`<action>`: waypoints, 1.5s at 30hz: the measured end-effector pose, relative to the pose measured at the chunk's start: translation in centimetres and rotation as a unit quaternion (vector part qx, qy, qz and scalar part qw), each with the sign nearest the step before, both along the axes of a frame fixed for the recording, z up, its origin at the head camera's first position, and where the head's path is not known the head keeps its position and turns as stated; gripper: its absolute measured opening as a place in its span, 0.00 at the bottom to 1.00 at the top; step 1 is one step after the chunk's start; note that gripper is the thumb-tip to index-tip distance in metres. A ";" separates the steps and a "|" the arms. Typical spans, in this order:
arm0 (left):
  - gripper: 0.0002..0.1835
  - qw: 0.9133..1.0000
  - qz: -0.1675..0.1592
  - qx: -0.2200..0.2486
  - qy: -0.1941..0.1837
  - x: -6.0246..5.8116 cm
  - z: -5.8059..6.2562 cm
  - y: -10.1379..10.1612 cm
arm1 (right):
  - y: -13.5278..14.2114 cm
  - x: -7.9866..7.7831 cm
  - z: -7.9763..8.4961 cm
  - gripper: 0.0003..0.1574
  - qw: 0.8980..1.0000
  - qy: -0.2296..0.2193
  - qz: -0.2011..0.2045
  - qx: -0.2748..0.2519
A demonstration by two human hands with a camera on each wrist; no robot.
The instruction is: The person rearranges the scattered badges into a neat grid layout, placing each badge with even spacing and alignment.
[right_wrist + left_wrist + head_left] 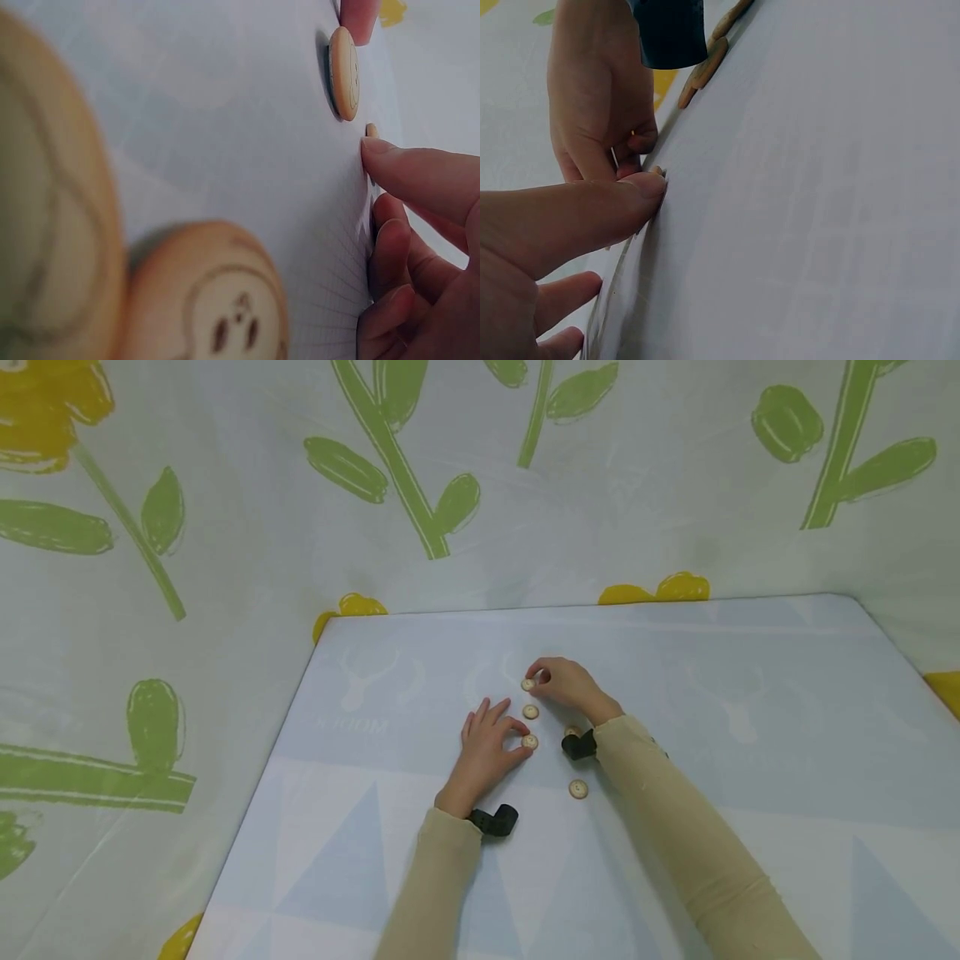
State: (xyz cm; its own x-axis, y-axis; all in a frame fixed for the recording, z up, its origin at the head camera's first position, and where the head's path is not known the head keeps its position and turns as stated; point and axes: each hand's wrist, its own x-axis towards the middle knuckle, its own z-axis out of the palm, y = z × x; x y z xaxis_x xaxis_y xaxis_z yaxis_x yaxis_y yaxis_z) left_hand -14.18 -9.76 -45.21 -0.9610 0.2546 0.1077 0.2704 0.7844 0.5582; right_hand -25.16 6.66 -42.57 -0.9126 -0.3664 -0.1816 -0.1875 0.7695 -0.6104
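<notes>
Small round wooden discs with dark line drawings lie on the pale blue and white tabletop. My left hand (486, 753) pinches the nearest disc (529, 742) of a short column between thumb and forefinger, its other fingers spread. Farther back, my right hand (567, 683) pinches the farthest disc (528, 684) by its edge. Between these two sits a middle disc (531, 712), touched by neither hand. In the right wrist view, a nearby disc (241, 307) bears a simple animal face. The left thumb (607, 217) mostly hides its disc in the left wrist view.
Under the right wrist lies a disc (572, 730), partly covered by the black wrist camera (579, 746). Another disc (578, 789) lies nearer, between the forearms. A curtain (247, 527) with green and yellow plant prints hangs behind and left of the table (337, 693).
</notes>
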 end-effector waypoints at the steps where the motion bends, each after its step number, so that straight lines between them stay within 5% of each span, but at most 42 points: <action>1: 0.10 1.000 -0.003 0.000 -0.002 0.1 -0.1 0.0 | 0.0 0.1 -0.1 0.15 1.000 -0.002 0.002 0.003; 37: 0.11 1.000 -0.004 0.002 0.018 -0.2 -0.1 -0.1 | 0.2 -0.5 -0.3 0.14 1.000 0.004 -0.001 -0.006; 45: 0.11 1.000 -0.005 -0.002 0.018 -0.2 0.0 -0.1 | 0.9 -1.0 -0.3 0.19 0.998 -0.044 -0.004 -0.039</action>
